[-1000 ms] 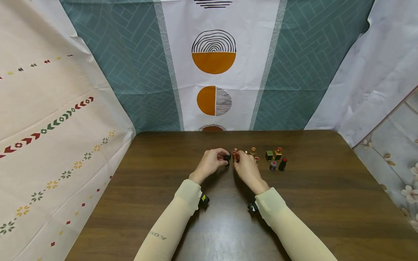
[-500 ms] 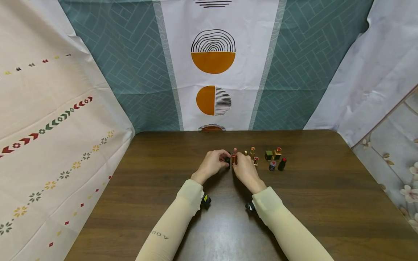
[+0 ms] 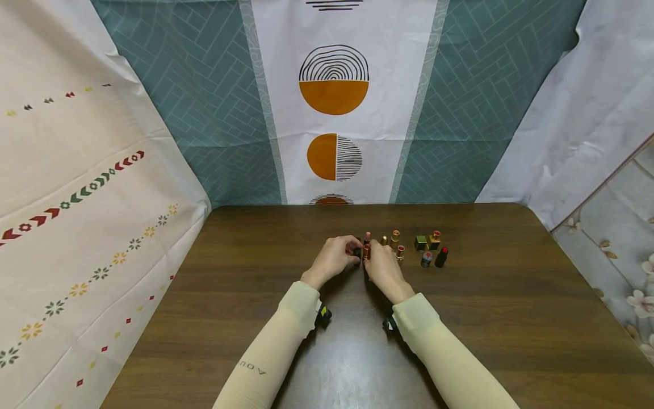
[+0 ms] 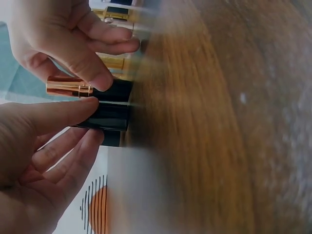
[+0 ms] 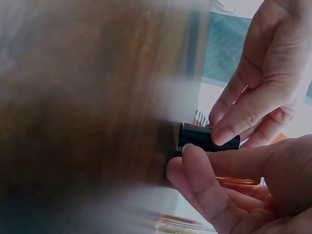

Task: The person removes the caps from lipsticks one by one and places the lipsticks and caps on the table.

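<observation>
In the left wrist view, my left hand (image 4: 44, 131) pinches a black lipstick cap (image 4: 109, 117) between thumb and fingers, upright on the table. Beside it is an uncapped lipstick (image 4: 68, 87) with a copper tube and black base; my right hand (image 3: 383, 264) holds it by the base. Cap and base stand side by side, very close together. Another black piece (image 4: 112, 138) shows just beyond the cap. Behind the copper lipstick in the head view stands one with a pinkish tip (image 3: 368, 236). My left hand (image 3: 332, 257) partly hides the cap there.
Right of my hands stand gold tubes (image 3: 395, 237) and a shorter gold one (image 3: 401, 253). Farther right are a green-and-gold square cap (image 3: 420, 243), a square gold lipstick (image 3: 434, 241), a small clear red-topped piece (image 3: 426, 259) and a dark red-tipped one (image 3: 441, 257).
My right hand has shifted slightly left and the copper lipstick now sits lower, closer to the black cap. My left hand has edged slightly right, still pinching the cap.
</observation>
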Tool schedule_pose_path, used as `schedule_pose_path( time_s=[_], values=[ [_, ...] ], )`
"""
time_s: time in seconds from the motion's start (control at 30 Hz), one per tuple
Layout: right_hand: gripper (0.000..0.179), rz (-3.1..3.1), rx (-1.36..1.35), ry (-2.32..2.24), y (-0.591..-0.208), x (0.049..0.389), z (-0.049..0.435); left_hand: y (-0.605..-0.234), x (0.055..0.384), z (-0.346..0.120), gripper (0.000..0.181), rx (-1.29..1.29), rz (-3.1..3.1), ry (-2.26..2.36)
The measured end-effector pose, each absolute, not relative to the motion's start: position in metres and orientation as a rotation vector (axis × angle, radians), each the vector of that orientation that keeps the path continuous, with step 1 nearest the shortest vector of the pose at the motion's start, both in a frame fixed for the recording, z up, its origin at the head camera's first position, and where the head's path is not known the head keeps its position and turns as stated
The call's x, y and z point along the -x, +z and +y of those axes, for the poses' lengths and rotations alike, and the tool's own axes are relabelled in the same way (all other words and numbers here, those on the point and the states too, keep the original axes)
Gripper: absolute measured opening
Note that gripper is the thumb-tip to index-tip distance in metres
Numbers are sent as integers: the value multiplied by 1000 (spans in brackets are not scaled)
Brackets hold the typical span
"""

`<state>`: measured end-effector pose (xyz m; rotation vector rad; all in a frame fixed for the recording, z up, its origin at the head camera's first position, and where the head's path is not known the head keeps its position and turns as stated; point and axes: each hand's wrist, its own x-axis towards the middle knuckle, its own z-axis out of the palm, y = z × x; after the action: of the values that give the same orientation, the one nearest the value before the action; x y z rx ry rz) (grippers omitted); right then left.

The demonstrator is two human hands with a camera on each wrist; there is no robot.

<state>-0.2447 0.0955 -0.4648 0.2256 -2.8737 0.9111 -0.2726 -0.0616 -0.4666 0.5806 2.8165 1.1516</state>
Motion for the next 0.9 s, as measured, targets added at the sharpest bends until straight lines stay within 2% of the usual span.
schedule_pose_path(
  time_s=[0.33, 0.63, 0.9],
  values=[
    [18, -2861, -215, 892, -465, 246, 97, -467, 274, -60, 29, -597, 2800, 1151],
    [38, -2809, -276, 974, -443, 236, 102, -457, 271, -66, 35, -637, 2750, 1202],
    [26, -2697, -377, 1016, -428, 233, 112, -441, 269, -78, 30, -698, 2737, 1316]
  ],
)
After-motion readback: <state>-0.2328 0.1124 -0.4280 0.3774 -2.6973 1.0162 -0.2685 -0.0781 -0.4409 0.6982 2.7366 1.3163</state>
